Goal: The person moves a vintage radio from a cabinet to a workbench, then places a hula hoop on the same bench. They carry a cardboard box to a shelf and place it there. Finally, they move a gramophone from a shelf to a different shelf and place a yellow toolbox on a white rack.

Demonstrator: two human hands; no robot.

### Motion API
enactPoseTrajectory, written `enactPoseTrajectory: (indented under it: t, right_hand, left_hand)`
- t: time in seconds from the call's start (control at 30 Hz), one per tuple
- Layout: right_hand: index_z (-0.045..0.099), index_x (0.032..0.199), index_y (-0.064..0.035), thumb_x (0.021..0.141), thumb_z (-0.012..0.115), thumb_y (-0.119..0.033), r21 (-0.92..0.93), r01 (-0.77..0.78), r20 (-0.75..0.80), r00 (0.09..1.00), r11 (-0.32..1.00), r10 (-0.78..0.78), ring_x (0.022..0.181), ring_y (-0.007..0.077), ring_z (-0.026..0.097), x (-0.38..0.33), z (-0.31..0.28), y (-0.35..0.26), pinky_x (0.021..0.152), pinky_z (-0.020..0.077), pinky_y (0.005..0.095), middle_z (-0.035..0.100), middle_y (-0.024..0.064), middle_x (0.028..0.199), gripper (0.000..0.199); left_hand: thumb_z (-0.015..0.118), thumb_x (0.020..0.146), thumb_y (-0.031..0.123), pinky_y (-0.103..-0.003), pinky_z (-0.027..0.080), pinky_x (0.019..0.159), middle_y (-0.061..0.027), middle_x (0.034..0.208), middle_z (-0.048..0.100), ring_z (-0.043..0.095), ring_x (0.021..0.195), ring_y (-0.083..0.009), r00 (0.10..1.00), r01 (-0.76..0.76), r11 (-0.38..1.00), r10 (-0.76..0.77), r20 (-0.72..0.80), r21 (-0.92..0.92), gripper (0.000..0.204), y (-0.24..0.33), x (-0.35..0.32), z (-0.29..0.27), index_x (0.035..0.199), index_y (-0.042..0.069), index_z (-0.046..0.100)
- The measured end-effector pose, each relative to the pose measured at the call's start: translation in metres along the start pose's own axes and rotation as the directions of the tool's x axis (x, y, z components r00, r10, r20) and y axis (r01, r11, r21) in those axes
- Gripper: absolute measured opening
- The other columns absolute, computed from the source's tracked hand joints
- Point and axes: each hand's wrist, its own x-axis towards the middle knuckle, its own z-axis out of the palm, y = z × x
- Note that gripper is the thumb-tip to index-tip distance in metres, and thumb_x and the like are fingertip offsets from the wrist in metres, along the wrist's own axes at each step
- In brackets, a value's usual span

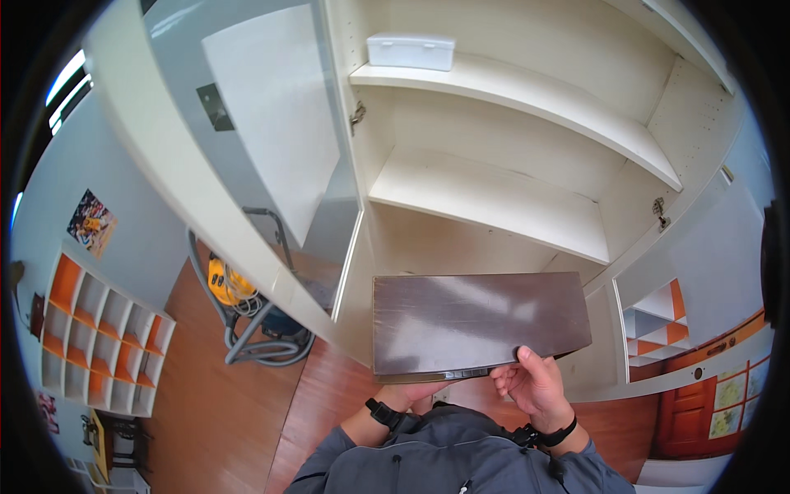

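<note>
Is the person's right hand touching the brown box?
Touching. The head view shows the right hand, its thumb laid on the near edge of the brown box.

Box point(481, 321), one, rectangular, dark brown; glossy upper face with pale reflections and fine scratches, a row of small black segments along the near edge. Broad face up, long sides running left to right, held in front of the open cabinet point(494, 198), below its shelves, left hand point(421, 390) at the underside, right hand's point(536, 387) thumb against the near edge.
</note>
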Motion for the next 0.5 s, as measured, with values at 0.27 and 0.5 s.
enactPoseTrajectory:
  t: [0.27, 0.5]
  right_hand:
    - [0.059, 0.129, 0.0070, 0.101, 0.064, -0.021, -0.219, -0.097, 0.445, 0.875, 0.971, 0.188, 0.099, 0.0250, 0.070, -0.049, 0.027, 0.041, 0.087, 0.0567, 0.0362, 0.071, 0.0207, 0.113, 0.040]
    - [0.056, 0.140, 0.0024, 0.100, 0.067, -0.021, -0.584, 0.279, 0.801, 0.346, 0.762, 0.488, 0.114, 0.0262, 0.066, -0.041, 0.049, -0.008, 0.097, 0.0518, 0.0340, 0.064, 0.0201, 0.132, 0.047]
  left_hand:
    - [0.055, 0.103, 0.034, -0.047, 0.041, 0.113, -0.0155, 0.143, 0.054, 0.052, 0.130, -0.0304, 0.961, -0.225, 0.956, 0.250, -0.122, 0.188, 0.050, -0.022, -0.120, -0.024, 0.141, 0.001, 0.051]
    - [0.059, 0.101, 0.031, -0.046, 0.043, 0.111, -0.0150, 0.141, 0.056, 0.053, 0.128, -0.0291, 0.771, -0.452, 0.732, 0.608, -0.188, 0.511, 0.049, -0.052, -0.207, -0.030, 0.139, 0.001, 0.053]
